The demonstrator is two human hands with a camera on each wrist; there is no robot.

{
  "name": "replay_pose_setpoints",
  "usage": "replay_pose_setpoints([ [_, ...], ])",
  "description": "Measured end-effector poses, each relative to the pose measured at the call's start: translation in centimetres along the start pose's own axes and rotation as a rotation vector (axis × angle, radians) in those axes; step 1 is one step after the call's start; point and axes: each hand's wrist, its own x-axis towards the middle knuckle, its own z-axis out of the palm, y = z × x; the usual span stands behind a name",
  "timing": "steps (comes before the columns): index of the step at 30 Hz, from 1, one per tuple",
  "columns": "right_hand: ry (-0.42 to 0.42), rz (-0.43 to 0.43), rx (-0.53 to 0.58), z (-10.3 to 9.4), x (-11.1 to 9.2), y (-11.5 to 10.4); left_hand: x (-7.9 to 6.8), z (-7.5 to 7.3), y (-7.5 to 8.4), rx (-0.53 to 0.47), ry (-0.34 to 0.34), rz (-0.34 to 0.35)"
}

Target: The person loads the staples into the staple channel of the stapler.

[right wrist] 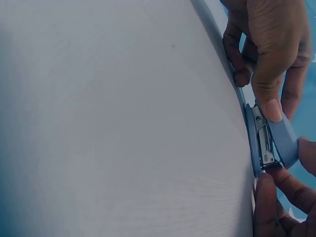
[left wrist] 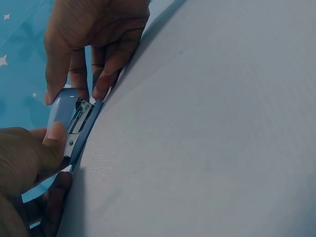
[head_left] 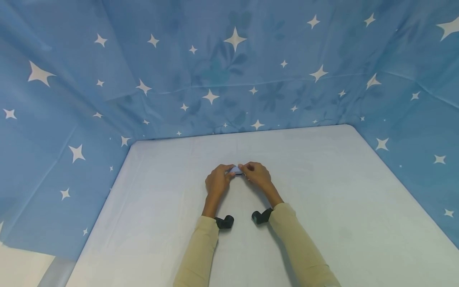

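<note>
A small light-blue stapler is held just above or on the white table, far from the person; contact with the surface is unclear. Its silver metal inside shows between cover and base. My left hand grips the rivet end, its thumb pressed on the side of the cover in the right wrist view. At the other end my right hand pinches the stapler, a fingertip touching the tip of the cover and others near the base. In both wrist views the stapler stands between the two hands.
The white table has rounded far corners. A blue curtain with white stars hangs behind it and along both sides. Each wrist wears a black camera mount below the hand.
</note>
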Motion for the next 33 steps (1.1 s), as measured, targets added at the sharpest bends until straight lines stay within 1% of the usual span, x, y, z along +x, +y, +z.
replay_pose_setpoints([
  [7,-0.034,0.024,0.033,-0.23,0.32,0.18,0.02,0.14,0.25,0.019,0.015,0.004],
  [14,-0.084,0.030,0.036,-0.70,0.52,-0.19,0.05,0.09,0.30,0.042,0.022,0.025],
  [18,-0.106,0.034,0.032,-0.83,0.69,-0.41,0.21,-0.06,0.21,0.052,0.013,0.032],
  [27,-0.093,0.004,0.042,-0.94,0.58,-0.10,0.45,-0.13,0.33,0.038,-0.012,0.022],
  [33,-0.110,0.076,0.142,-0.87,0.60,0.01,0.37,-0.33,-0.09,0.002,-0.019,0.008],
])
